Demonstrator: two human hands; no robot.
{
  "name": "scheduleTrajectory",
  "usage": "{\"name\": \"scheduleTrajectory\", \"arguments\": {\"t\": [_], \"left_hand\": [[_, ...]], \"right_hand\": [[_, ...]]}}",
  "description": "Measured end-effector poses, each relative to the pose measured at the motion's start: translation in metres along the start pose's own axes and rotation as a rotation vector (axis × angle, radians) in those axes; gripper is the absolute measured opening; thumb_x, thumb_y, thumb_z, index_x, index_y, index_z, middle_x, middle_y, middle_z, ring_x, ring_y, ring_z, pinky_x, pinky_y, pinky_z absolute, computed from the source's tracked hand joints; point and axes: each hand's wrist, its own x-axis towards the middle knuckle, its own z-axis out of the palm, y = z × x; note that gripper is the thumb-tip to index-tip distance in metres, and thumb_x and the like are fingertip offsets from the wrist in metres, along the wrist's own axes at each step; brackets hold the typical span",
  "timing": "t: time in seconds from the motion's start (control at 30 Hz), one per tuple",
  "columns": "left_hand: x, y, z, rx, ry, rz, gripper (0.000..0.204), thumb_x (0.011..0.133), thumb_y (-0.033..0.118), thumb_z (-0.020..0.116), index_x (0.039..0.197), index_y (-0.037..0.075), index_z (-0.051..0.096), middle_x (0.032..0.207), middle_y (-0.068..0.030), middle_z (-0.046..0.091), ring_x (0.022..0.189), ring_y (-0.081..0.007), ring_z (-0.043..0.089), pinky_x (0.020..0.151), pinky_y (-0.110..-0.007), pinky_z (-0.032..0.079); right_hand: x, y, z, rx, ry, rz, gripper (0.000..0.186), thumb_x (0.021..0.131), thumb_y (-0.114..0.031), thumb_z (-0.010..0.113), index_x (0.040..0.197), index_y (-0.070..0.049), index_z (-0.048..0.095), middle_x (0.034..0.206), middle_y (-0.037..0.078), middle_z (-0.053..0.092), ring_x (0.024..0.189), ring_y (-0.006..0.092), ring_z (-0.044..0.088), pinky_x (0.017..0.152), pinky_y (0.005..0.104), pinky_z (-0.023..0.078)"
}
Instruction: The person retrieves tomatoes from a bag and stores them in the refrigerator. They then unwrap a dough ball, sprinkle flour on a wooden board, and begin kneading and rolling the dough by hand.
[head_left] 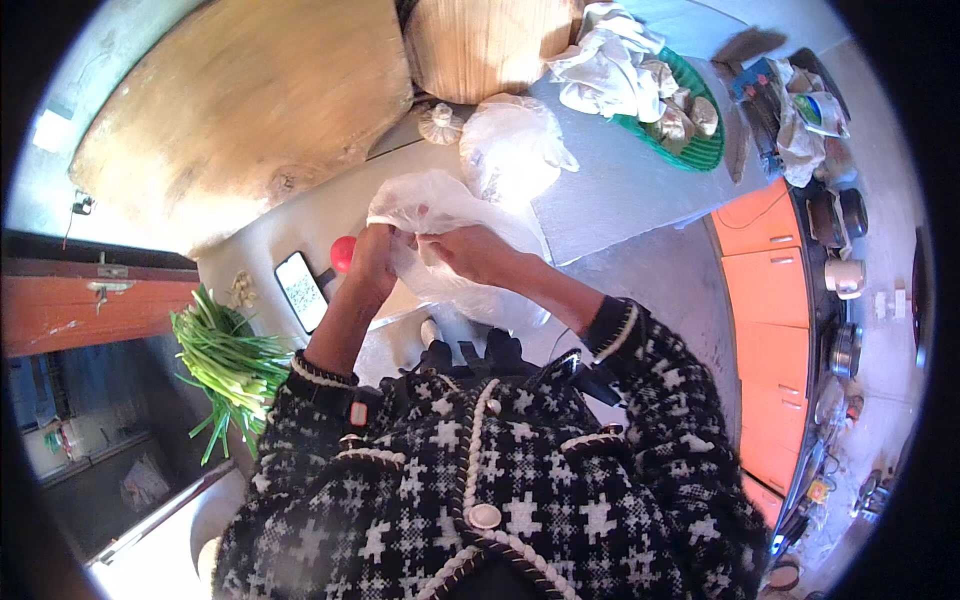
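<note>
Both my hands are raised in front of me on a thin, whitish plastic bag (pixel 460 210). My left hand (pixel 376 258) is closed on the bag's left side, its fingertips partly hidden by the film. From the right, my right hand (pixel 470 253) pinches the bag near its middle, close to the left fingers. Loose film hangs below and between the hands. Whether anything lies inside the bag cannot be made out. A round red thing (pixel 343 254) shows just left of my left wrist, partly covered by it.
A phone (pixel 301 290) lies left of my left forearm, beside green leafy stalks (pixel 225 365). Behind the hands are another plastic bag (pixel 515 145), a garlic bulb (pixel 440 124) and large wooden boards (pixel 260 100). A green basket (pixel 700 152) stands far right, above orange cabinets (pixel 765 280).
</note>
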Motion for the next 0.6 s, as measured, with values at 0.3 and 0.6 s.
{"name": "scheduleTrajectory", "arguments": {"t": [0.3,0.6], "left_hand": [[-0.036,0.007,0.03,-0.116,-0.109,0.046,0.034,0.1,0.028,0.049,0.122,0.004,0.058,0.116,-0.0108,0.063,0.105,-0.0242,0.062,0.094,-0.039,0.05],[-0.035,0.024,0.024,-0.191,-0.406,0.121,0.042,0.099,0.028,0.053,0.129,-0.001,0.055,0.124,-0.0138,0.061,0.111,-0.0267,0.061,0.097,-0.039,0.051]], "right_hand": [[-0.011,0.02,0.023,1.217,-0.169,0.302,0.034,0.097,-0.036,0.054,0.115,-0.007,0.058,0.109,0.013,0.062,0.103,0.0229,0.06,0.089,0.0404,0.048],[-0.016,0.034,0.016,0.527,0.236,-0.021,0.054,0.09,-0.029,0.065,0.137,-0.009,0.05,0.135,0.014,0.053,0.122,0.0299,0.052,0.104,0.04,0.042]]}}
